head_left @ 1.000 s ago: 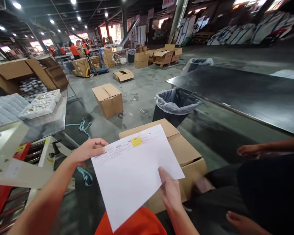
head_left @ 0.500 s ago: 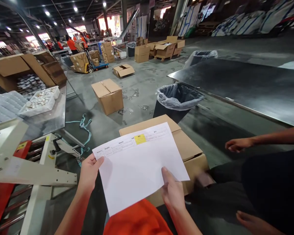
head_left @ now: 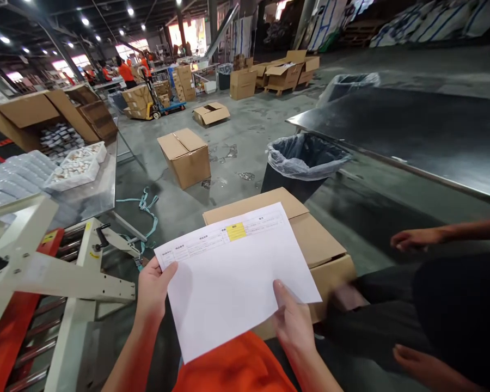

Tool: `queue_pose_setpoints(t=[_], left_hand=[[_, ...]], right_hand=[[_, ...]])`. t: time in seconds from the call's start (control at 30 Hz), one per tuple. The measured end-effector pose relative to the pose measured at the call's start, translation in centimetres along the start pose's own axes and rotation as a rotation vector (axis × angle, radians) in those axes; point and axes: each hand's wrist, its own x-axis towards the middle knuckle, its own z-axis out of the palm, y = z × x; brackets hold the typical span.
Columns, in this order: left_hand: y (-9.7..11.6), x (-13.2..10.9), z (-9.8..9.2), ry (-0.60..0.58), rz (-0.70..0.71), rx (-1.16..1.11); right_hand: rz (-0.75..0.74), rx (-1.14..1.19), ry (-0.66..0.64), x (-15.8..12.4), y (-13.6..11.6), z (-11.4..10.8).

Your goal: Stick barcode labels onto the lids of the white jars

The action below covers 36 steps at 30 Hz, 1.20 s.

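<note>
A white sheet of paper (head_left: 232, 299) with a printed table and a yellow block along its top is held in front of me. My left hand (head_left: 153, 288) pinches its left edge, thumb on top. At the lower right edge, my right hand (head_left: 294, 318) grips the sheet with its thumb on the face and the other fingers behind. Beneath and beyond the paper lies a closed cardboard box (head_left: 318, 239), partly covered by the sheet.
Another person's hand (head_left: 416, 239) and dark clothing are close on the right. Ahead stand a lined bin (head_left: 306, 158), a black-topped table (head_left: 412, 130) and a cardboard box (head_left: 185, 155). A roller machine (head_left: 61, 272) and a metal table (head_left: 102, 188) with white trays occupy the left.
The view has shifted slightly, so the surroundings sit a little farther right. Both hands keep hold of the paper. The other person's hand appears slightly farther right.
</note>
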Motion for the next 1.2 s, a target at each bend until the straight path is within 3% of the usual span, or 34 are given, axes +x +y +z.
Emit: queue_pose_setpoints(t=[0.5, 1.2], left_hand=[[0.51, -0.76, 0.55, 0.054, -0.055, 0.029], [-0.33, -0.95, 0.41, 0.024, -0.069, 0.043]], right_hand=[[0.036, -0.003, -0.008, -0.23, -0.21, 0.15], [0.009, -0.012, -0.014, -0.02, 0.38, -0.71]])
